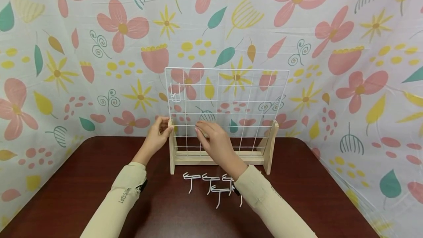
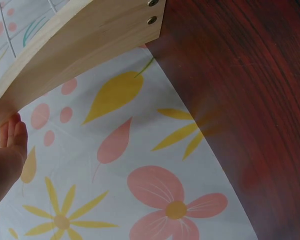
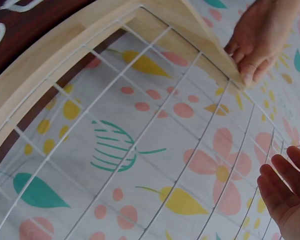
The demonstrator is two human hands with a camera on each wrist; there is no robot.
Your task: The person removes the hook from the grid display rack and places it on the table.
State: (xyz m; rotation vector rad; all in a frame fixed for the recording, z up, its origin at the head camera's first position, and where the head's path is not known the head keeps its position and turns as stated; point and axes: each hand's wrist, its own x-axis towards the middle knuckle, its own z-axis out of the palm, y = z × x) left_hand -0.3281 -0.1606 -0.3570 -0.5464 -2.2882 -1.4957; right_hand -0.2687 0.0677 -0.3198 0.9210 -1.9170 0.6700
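Observation:
A white wire grid panel stands upright in a pale wooden stand. My left hand grips the top of the stand's left post, thumb in front and fingers behind. The left wrist view shows that hand only partly, at the wooden side piece. In front of the grid's left half is my right hand. Its fingers are loosely bent, with nothing visible in them. One white hook hangs on the grid's upper left.
Several white metal hooks lie on the dark red-brown table in front of the stand, some partly behind the right forearm. A flower-patterned white cloth hangs behind and beside the table.

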